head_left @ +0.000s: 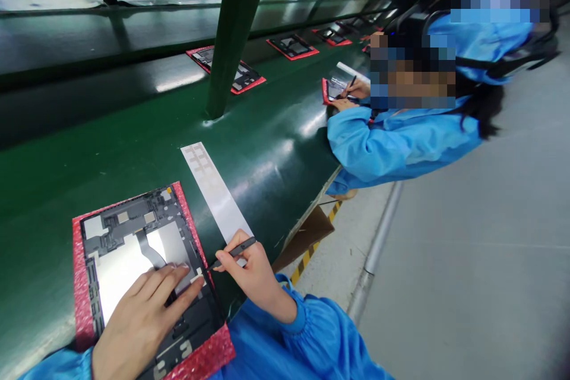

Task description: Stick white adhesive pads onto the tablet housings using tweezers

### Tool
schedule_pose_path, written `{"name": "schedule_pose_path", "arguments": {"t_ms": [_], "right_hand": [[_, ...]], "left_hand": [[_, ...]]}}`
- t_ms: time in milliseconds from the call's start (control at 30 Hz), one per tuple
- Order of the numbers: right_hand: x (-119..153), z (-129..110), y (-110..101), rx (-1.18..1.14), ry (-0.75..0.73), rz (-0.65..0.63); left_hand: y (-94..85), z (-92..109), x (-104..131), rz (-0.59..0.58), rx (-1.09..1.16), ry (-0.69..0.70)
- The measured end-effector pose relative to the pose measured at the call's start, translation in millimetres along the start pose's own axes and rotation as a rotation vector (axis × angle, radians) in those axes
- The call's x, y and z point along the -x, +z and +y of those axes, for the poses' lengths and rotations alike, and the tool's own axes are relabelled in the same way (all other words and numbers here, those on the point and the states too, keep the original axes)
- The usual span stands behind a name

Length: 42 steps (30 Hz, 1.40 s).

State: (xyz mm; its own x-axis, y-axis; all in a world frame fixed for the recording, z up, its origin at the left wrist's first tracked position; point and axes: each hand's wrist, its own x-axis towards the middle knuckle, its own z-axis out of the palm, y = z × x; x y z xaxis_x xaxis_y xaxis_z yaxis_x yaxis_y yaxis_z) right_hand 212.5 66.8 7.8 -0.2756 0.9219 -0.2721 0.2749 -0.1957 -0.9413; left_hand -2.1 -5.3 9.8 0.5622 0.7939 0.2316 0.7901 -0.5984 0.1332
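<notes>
Dev. housing (202, 312) w/ parts (149, 218) under L hand (146, 312)

Your left hand (142, 314) is palm down and open, and your right hand (256, 273) is closed in a pinch.
Your left fingers (162, 282) reach forward and rightward, lightly curved, with the rightmost one set apart from the others; your left wrist is at the bottom of the view. Your right thumb (229, 262) and forefinger draw together, pointing left, their tips near your left fingertips. Your right forearm (320, 332) comes up from the lower right, its wrist (285, 306) bare above a gathered blue cuff.
</notes>
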Motion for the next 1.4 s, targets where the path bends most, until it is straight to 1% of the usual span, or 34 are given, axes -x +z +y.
{"name": "schedule_pose_path", "arguments": {"t_ms": [167, 267, 367, 467, 533, 667, 767, 833, 900, 967, 1067, 1200, 1300, 1400], "right_hand": [[1.5, 2.1, 0.8, 0.047, -0.025, 0.013], [1.2, 5.7, 2.1, -0.067, -0.001, 0.066], [0.0, 8.1, 2.6, -0.218, 0.021, 0.143], [-1.6, 8.9, 2.0, -0.251, -0.005, 0.141], [-2.7, 10.1, 1.6, -0.234, -0.023, 0.119], [-0.9, 12.3, -0.4, -0.196, -0.091, 0.077], [7.0, 5.4, -4.3, -0.097, -0.236, 0.024], [13.1, -4.7, -5.4, 0.057, -0.330, -0.041], [16.6, -15.2, -2.6, 0.194, -0.370, -0.112], [15.9, -22.0, 4.6, 0.259, -0.363, -0.171], [10.2, -22.4, 18.9, 0.297, -0.333, -0.232], [5.6, -17.2, 31.6, 0.337, -0.298, -0.217], [7.4, -16.9, 33.8, 0.368, -0.284, -0.202], [10.2, -17.9, 34.3, 0.410, -0.278, -0.218]], "left_hand": [[-3.9, 3.4, -7.7, 0.011, 0.002, -0.052], [-3.9, 3.5, -7.3, -0.017, 0.012, -0.065], [-0.9, 1.7, -5.0, -0.068, -0.033, -0.057], [2.3, -0.1, -4.3, -0.090, -0.110, -0.071], [2.6, -0.4, -5.0, -0.074, -0.118, -0.078], [0.4, 1.3, -6.0, 0.014, -0.007, 0.008], [1.2, 1.9, -4.7, 0.037, 0.031, 0.010], [3.9, 1.4, -3.0, 0.035, 0.020, -0.033], [7.2, 0.7, -1.5, 0.050, 0.010, -0.074], [9.7, 0.0, -0.4, 0.065, 0.018, -0.095], [11.0, -0.5, 0.1, 0.062, 0.032, -0.099], [10.1, -0.2, -0.5, 0.070, 0.037, -0.094], [10.0, 0.0, -0.8, 0.075, 0.046, -0.093], [10.1, -0.4, -0.8, 0.078, 0.051, -0.097]]}}
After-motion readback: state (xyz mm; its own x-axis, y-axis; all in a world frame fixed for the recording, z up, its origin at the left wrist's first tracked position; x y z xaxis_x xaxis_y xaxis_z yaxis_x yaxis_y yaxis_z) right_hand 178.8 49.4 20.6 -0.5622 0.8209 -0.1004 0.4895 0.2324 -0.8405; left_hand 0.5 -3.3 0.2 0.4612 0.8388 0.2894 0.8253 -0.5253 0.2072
